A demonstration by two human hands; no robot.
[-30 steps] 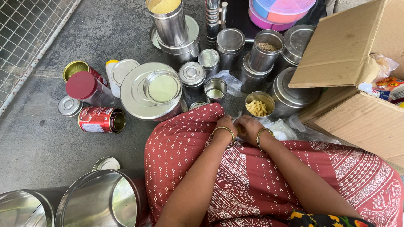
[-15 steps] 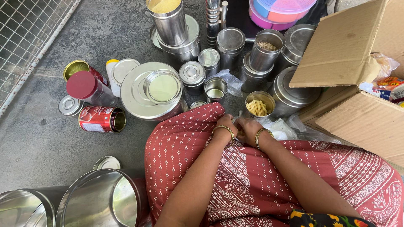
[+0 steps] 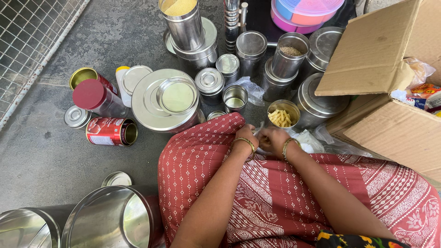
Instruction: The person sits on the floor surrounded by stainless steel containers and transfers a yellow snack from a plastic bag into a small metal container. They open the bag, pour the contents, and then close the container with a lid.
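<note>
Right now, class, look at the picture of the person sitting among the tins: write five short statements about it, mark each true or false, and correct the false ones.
1. The small open tin near the hands holds pasta. True.
2. The red can stands upright. False: it lies on its side.
3. Both hands, left hand and right hand, meet at a clear plastic bag. True.
4. The cardboard box is to the person's left. False: it is to their right.
5. The tall tin at the top is empty. False: it holds yellow grain.
</note>
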